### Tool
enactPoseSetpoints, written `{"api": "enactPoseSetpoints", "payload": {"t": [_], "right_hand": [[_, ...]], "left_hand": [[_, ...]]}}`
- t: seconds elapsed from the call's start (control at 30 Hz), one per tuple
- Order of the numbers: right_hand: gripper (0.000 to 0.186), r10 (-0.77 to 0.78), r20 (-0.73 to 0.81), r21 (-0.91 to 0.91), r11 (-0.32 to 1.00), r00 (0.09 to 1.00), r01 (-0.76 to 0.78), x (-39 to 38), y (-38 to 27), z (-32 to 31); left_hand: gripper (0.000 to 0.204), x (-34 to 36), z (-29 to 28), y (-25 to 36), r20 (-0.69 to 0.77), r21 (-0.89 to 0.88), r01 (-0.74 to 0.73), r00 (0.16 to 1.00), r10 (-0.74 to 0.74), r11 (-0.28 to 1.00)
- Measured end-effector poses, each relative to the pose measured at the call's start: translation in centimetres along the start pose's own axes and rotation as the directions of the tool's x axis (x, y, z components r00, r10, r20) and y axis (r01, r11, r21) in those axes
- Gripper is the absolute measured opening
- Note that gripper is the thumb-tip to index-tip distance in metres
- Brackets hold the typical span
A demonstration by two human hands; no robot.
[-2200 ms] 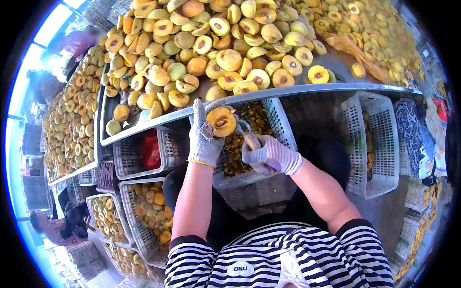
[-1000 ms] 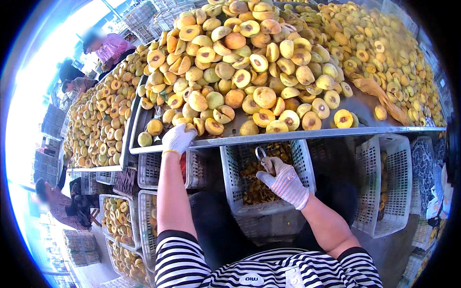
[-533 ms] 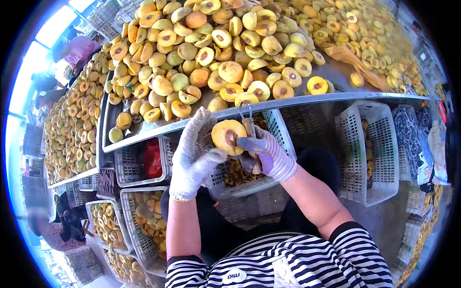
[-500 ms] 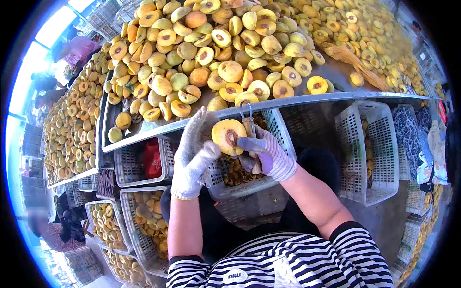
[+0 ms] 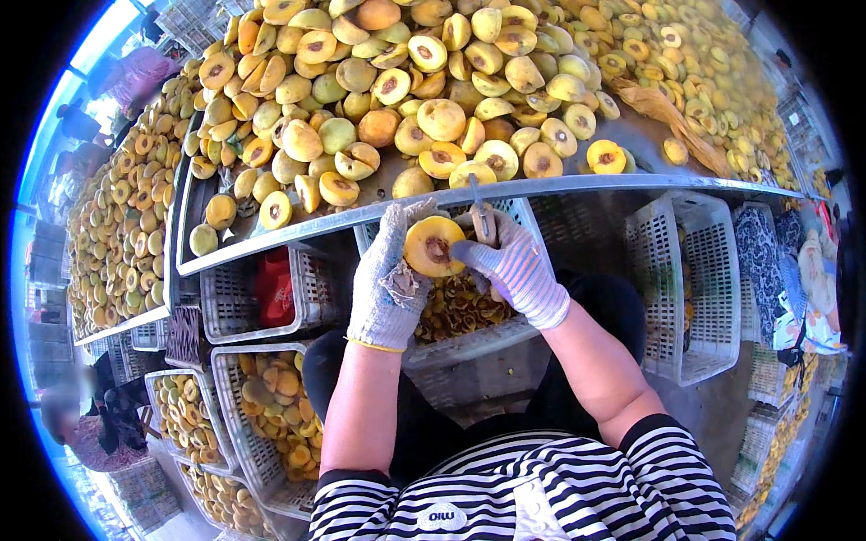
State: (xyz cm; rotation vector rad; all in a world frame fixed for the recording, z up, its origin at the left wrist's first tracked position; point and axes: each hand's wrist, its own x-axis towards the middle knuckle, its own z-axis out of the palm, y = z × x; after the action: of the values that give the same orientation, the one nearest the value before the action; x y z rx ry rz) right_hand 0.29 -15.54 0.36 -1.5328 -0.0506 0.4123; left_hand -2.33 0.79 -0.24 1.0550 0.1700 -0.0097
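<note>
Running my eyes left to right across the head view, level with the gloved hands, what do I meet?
Fruit pile, red item, left hand, fruit half, right hand, pale right-hand crate, patterned cloth.

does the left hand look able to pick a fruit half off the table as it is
Probably not at once: the left hand is cupped against a cut fruit half, which would likely need putting down first. Only the metal table rim seems to stand before the piled fruit halves.

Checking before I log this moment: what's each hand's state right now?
Left hand: closed on a halved fruit.
Right hand: closed on a tan-handled tool, thumb against the halved fruit.
</note>
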Motion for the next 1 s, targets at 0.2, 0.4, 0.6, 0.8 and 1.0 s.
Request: {"api": "enactPoseSetpoints", "payload": {"t": [0.2, 0.4, 0.6, 0.8, 1.0], "right_hand": [[0.035, -0.041, -0.054, -0.018, 0.999, 0.998, 0.04, 0.2, 0.9, 0.1], [0.034, -0.041, -0.019, -0.04, 0.998, 0.999, 0.04, 0.1, 0.8, 0.9], [0.033, -0.402, 0.043, -0.479, 0.795, 0.915, 0.372, 0.8, 1.1, -0.3], [0.041, -0.393, 0.049, -0.503, 0.785, 0.918, 0.363, -0.4, 1.0, 0.8], [0.032, -0.396, 0.171, -0.567, 0.71, 0.902, 0.418, -1.1, 2.3, 1.3]], "left_hand": [[0.032, -0.2, -0.3, 0.3, -0.052, -0.18, 0.056, 0.996, -0.066, 0.982], [0.034, -0.3, -0.5, -0.7, -0.019, 0.263, -0.24, 0.967, 0.254, 0.934], [0.041, 0.2, -0.4, -0.1, -0.106, -0.424, 0.104, 0.981, -0.163, 0.9], [0.031, 0.0, -0.8, 0.9, -0.132, -0.43, 0.035, 0.986, -0.101, 0.902], [0.034, 0.2, -0.6, 0.4, -0.187, -0.345, -0.09, 0.982, 0.025, 0.934]]}}
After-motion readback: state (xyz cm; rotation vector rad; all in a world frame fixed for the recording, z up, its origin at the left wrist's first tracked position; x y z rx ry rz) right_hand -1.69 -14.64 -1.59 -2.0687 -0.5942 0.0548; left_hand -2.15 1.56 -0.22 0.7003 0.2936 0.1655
